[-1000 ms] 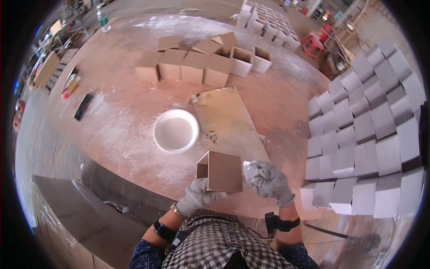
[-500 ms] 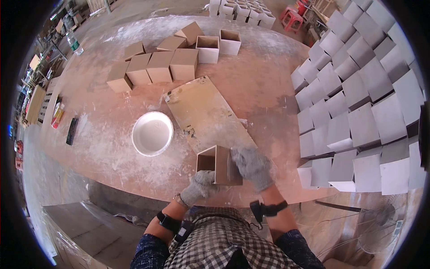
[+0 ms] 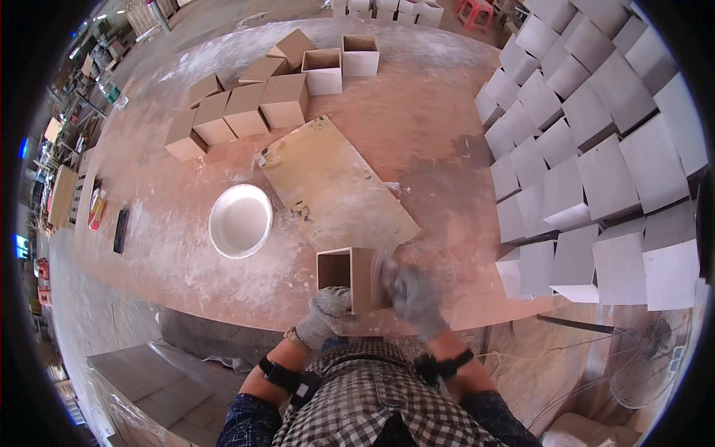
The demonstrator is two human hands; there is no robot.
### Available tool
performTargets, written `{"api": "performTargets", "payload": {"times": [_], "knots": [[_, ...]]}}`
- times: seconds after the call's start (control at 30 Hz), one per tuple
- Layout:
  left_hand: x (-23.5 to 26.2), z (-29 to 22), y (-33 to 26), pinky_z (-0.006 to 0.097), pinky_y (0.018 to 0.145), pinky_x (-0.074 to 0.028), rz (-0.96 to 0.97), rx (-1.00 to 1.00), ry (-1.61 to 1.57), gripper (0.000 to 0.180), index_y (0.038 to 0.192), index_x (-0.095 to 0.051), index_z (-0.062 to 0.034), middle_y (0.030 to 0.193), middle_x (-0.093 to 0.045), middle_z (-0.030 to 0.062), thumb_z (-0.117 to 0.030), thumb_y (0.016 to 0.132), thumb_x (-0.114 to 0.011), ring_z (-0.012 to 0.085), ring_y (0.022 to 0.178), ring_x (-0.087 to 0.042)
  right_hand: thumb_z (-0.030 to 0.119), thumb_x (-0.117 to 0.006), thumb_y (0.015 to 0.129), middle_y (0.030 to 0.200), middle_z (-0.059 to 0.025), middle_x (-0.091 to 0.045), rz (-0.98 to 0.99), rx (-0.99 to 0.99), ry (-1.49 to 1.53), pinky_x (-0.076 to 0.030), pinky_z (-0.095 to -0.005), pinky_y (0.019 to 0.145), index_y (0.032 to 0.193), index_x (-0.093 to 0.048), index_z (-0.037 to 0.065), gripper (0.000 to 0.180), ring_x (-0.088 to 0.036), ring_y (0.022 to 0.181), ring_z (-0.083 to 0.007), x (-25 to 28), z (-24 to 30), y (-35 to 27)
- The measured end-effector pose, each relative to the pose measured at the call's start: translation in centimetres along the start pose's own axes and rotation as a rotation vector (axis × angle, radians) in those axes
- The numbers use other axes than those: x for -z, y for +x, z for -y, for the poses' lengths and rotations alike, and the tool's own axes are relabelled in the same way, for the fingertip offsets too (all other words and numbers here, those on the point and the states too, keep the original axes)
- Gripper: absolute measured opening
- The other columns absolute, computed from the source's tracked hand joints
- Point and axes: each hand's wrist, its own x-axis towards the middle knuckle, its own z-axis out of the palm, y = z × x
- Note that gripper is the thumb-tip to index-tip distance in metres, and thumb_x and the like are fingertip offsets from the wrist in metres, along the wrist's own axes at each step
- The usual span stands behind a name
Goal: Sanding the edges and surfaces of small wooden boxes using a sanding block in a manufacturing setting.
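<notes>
A brown open-ended box (image 3: 363,281) is on its side at the table's near edge, its dark opening facing left. My gloved left hand (image 3: 325,310) grips it by the lower rim of that opening, fingers curled inside. My gloved right hand (image 3: 417,299) is at the box's right end, smeared by motion. Its fingers, and anything in them, cannot be made out. Just beyond the box lies a tan, stained board (image 3: 339,186), set at an angle. To the left of the board stands a round white tub (image 3: 213,226) with whitish stuff inside.
Several brown boxes (image 3: 246,106) stand at the back, beside two open ones with white sides (image 3: 324,82). A high stack of greyish-white boxes (image 3: 611,179) lines the right. On the left lie a black bar (image 3: 121,231) and a red-yellow item (image 3: 97,208). A fan (image 3: 644,357) stands lower right.
The view has shifted a little. The box has turned slightly, so its opening shows squarer to the left. My right hand has moved lower along the box's right end and is now blurred; my left hand keeps its grip.
</notes>
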Motion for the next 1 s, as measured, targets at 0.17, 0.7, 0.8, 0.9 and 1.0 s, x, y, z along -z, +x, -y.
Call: {"api": "performTargets", "payload": {"times": [0.17, 0.7, 0.8, 0.9, 1.0], "knots": [[0.1, -0.8, -0.2, 0.043, 0.066, -0.051, -0.021, 0.037, 0.017, 0.033, 0.094, -0.065, -0.013, 0.082, -0.065, 0.0123, -0.022, 0.064, -0.072, 0.0351, 0.077, -0.063, 0.014, -0.064, 0.086, 0.084, -0.0107, -0.06, 0.181, 0.168, -0.182, -0.048, -0.0354, 0.061, 0.101, -0.064, 0.006, 0.017, -0.057, 0.071, -0.026, 2.9, 3.1, -1.6], [-3.4, 1.0, -0.4, 0.039, 0.067, -0.052, -0.19, 0.018, 0.006, 0.03, 0.095, -0.068, -0.0126, 0.085, -0.067, 0.0108, -0.022, 0.067, -0.074, 0.0317, 0.079, -0.065, 0.017, -0.067, 0.08, 0.07, -0.0139, -0.057, 0.132, 0.126, -0.104, -0.045, -0.0403, 0.054, 0.088, -0.062, 0.011, 0.011, -0.057, 0.062, -0.0314, 2.9, 0.1, -0.1], [-3.1, -0.2, 0.7, 0.038, 0.066, -0.052, -0.089, 0.046, 0.189, 0.025, 0.094, -0.068, -0.0131, 0.086, -0.068, 0.0096, -0.024, 0.072, -0.074, 0.031, 0.08, -0.065, 0.028, -0.068, 0.078, 0.084, -0.011, -0.06, 0.215, -0.029, -0.134, -0.047, -0.0413, 0.058, 0.102, -0.062, 0.01, 0.031, -0.058, 0.066, -0.0286, 2.5, -1.6, 5.8], [-3.3, -0.5, 0.2, 0.038, 0.065, -0.052, -0.18, 0.091, 0.187, 0.025, 0.094, -0.069, -0.0138, 0.087, -0.068, 0.0094, -0.028, 0.074, -0.074, 0.0311, 0.079, -0.065, 0.026, -0.064, 0.081, 0.082, -0.0111, -0.058, 0.055, 0.233, -0.062, -0.047, -0.0413, 0.059, 0.101, -0.062, 0.011, 0.026, -0.058, 0.068, -0.0293, 0.8, -1.5, 4.6], [-3.7, 0.3, -1.0, 0.038, 0.066, -0.052, -0.218, 0.112, 0.106, 0.028, 0.095, -0.068, -0.014, 0.087, -0.068, 0.0094, -0.03, 0.073, -0.075, 0.0317, 0.078, -0.065, 0.024, -0.061, 0.083, 0.08, -0.0114, -0.057, 0.143, 0.224, -0.157, -0.048, -0.0417, 0.06, 0.101, -0.063, 0.011, 0.022, -0.058, 0.068, -0.0305, 3.0, 1.4, 0.4]]}}
